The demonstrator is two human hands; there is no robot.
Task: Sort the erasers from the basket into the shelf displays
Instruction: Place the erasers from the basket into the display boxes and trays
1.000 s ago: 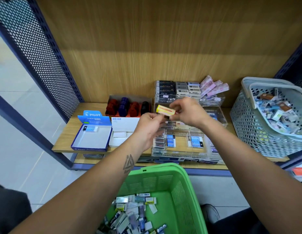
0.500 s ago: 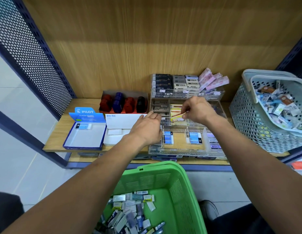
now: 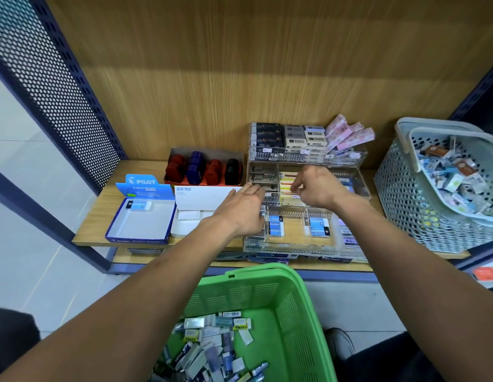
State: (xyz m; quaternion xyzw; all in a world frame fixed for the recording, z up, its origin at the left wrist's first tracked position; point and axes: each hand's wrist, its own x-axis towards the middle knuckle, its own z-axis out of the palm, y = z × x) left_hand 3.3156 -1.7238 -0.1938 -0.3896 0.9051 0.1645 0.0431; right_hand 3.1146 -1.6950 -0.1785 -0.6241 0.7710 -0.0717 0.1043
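A green basket (image 3: 289,307) with several wrapped erasers (image 3: 212,346) sits below me at the bottom middle. A tiered clear acrylic display (image 3: 350,158) stands on the wooden shelf. Yellow erasers (image 3: 285,180) lie in its middle tier. My right hand (image 3: 315,188) hovers over that tier, fingers curled downward just right of the yellow erasers; nothing shows in it. My left hand (image 3: 244,209) rests flat, palm down, fingers apart, at the display's left edge with nothing in it.
A blue Pilot box (image 3: 140,216) holds one eraser, next to a white box (image 3: 201,205). A red tray of stamps (image 3: 205,168) stands behind them. A grey basket (image 3: 421,199) full of erasers sits at the right. A perforated panel (image 3: 55,86) rises at the left.
The yellow eraser held up between both hands went down into the display's middle tier. My right hand has let go of it; my left hand moved to the display's left edge.
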